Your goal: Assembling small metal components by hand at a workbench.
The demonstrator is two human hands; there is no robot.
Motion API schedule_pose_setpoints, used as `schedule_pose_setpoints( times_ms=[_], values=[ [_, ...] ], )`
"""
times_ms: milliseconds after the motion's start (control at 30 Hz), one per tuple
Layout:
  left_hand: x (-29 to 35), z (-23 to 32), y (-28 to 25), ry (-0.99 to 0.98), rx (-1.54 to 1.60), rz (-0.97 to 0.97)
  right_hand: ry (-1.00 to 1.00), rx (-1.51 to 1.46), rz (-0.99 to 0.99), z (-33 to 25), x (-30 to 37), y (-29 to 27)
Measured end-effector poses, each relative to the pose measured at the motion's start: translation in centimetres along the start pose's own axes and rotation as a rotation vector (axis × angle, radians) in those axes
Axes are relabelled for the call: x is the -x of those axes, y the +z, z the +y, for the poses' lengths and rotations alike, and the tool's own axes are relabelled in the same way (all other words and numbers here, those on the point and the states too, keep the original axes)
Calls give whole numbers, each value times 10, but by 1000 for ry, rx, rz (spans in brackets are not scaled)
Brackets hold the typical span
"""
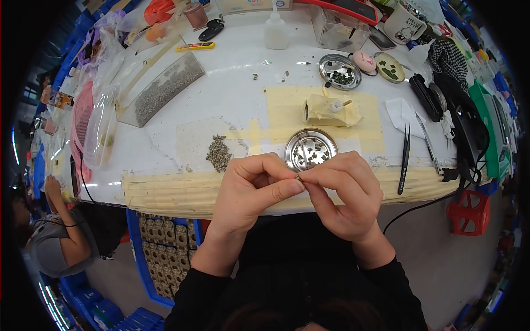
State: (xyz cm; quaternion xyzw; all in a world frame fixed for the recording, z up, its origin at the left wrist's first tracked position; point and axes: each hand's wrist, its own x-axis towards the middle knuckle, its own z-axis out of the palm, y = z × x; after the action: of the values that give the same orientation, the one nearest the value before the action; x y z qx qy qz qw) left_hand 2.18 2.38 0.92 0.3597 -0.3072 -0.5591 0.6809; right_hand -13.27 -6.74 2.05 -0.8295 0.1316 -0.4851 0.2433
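Over the table's front edge, my left hand [255, 187] and my right hand [348, 194] meet fingertip to fingertip. Both are closed in a pinch on a tiny piece [298, 178], too small to name. Just beyond them is a round steel dish [310, 138] holding several small dark and light bits. A heap of small grey-green pieces [219, 153] lies on the table left of my left hand. Behind the dish, a tape-covered block [331, 110] with a short stick in it rests on yellow tape. Black tweezers [406, 160] lie right of my right hand.
A clear tray of grey granules [165, 91] is at the left. Farther back stand a white squeeze bottle [276, 32] and a glass dish of dark green bits [340, 71]. A blue crate of parts [144, 259] sits below the edge, a red stool [469, 212] at right, another person [58, 243] at left.
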Motion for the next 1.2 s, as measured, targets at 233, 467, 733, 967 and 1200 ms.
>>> schedule_pose_setpoints(
  times_ms=[233, 467, 733, 967, 1200],
  values=[
    [2, -6, 4, 485, -707, 130, 200, -103, -33, -4, 0, -3],
    [-1, 1, 5, 754, -1030, 111, 366, -287, -107, -4, 1, -4],
    [0, 2, 3, 670, -914, 89, 412, -381, -153, -3, 0, -5],
    [0, 2, 0, 643, -841, 68, 473, -480, -155, -2, 2, -5],
    [-1, 2, 1, 687, -894, 48, 518, -552, -151, -1, 4, -5]
  ],
)
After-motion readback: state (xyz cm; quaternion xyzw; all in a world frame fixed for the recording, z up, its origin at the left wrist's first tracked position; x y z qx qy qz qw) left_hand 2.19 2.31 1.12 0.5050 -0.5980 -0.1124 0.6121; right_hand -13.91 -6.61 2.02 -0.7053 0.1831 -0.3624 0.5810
